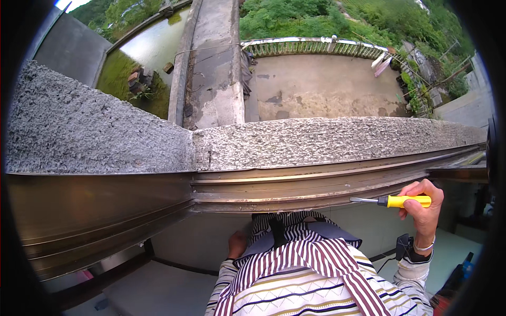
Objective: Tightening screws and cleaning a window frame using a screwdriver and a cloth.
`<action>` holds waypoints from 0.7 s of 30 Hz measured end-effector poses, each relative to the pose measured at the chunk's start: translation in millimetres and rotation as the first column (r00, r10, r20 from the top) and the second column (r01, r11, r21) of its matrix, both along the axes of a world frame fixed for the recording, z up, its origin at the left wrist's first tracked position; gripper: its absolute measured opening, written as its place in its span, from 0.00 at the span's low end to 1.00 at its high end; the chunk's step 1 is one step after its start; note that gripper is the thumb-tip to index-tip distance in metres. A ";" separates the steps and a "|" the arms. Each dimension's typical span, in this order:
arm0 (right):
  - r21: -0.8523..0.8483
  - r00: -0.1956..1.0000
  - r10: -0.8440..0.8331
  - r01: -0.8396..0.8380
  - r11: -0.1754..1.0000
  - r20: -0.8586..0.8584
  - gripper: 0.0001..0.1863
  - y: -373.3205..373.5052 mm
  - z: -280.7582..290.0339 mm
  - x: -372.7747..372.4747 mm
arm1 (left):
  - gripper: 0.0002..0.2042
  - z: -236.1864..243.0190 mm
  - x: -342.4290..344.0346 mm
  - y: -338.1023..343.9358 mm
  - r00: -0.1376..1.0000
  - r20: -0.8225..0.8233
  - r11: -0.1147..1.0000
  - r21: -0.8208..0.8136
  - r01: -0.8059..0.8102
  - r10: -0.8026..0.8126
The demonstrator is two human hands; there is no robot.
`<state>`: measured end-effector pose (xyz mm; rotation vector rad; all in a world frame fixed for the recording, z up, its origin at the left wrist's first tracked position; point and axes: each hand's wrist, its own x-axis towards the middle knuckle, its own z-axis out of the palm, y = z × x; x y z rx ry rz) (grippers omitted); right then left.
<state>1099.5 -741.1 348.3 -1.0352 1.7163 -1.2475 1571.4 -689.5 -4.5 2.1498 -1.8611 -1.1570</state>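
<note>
My right hand [422, 202] is closed around the yellow handle of a screwdriver [408, 201], thumb below and fingers curled over the top. Its metal shaft points left, and the flat tip rests at the inner edge of the bronze metal window track [295, 198]. Grey dirt specks lie along that track's grooves. Down by my apron, below the sill, hangs my left hand [238, 245]; it is small and dim there, and its fingers cannot be made out. My striped apron [295, 263] reaches close to the track.
A rough grey concrete ledge [316, 138] runs outside the track. To the left stands a bronze frame panel [100, 210]. At the right, a frame piece [461, 174] crosses the track. Far below lie a paved yard [321, 87] with a white balustrade [290, 45] and a greenish pool [153, 58].
</note>
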 end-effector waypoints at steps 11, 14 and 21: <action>0.340 0.599 0.428 -0.261 0.904 -0.677 0.10 -9.4 31.9 22.9 | 0.15 2.7 39.6 -31.3 0.986 0.096 0.986 0.108 0.123 -0.134; 0.388 0.453 0.535 -0.380 0.840 -0.714 0.15 -25.3 36.1 46.8 | 0.15 15.8 46.8 -45.6 0.983 0.116 0.985 0.110 0.132 -0.145; 0.309 0.226 0.511 -0.578 0.756 -0.829 0.18 -44.9 20.4 87.7 | 0.20 16.3 68.0 -79.1 0.966 0.189 0.981 0.113 0.156 -0.175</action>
